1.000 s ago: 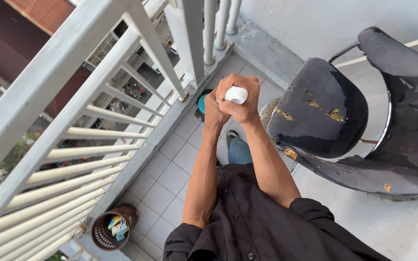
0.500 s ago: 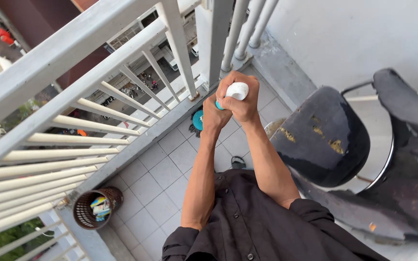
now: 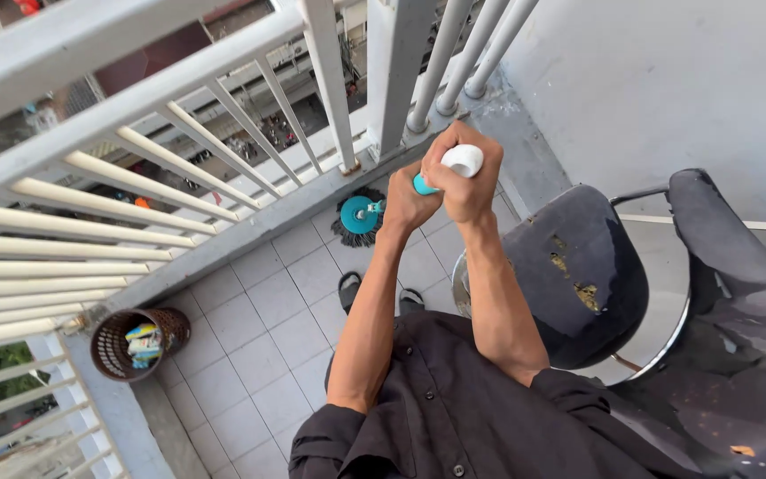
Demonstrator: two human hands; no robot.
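Observation:
I look straight down at a tiled balcony floor (image 3: 268, 328). Both my hands grip the top of a mop handle with a white end cap (image 3: 464, 160) and a teal section below it. My right hand (image 3: 465, 182) wraps the very top, and my left hand (image 3: 408, 202) holds just beneath it. The round teal mop head (image 3: 361, 215) with dark strands rests on the tiles near the railing base, far below the hands. My feet in dark sandals (image 3: 352, 288) stand behind it.
A white metal railing (image 3: 179, 133) runs along the left and far side, with a street far below. A brown woven basket (image 3: 139, 341) with rubbish stands in the left corner. A worn black chair (image 3: 578, 275) crowds the right, against a grey wall (image 3: 667, 80).
The view has shifted, so hands and mop sit further right in frame. The mop head has moved across the tiles near the railing base. Both hands kept their grip.

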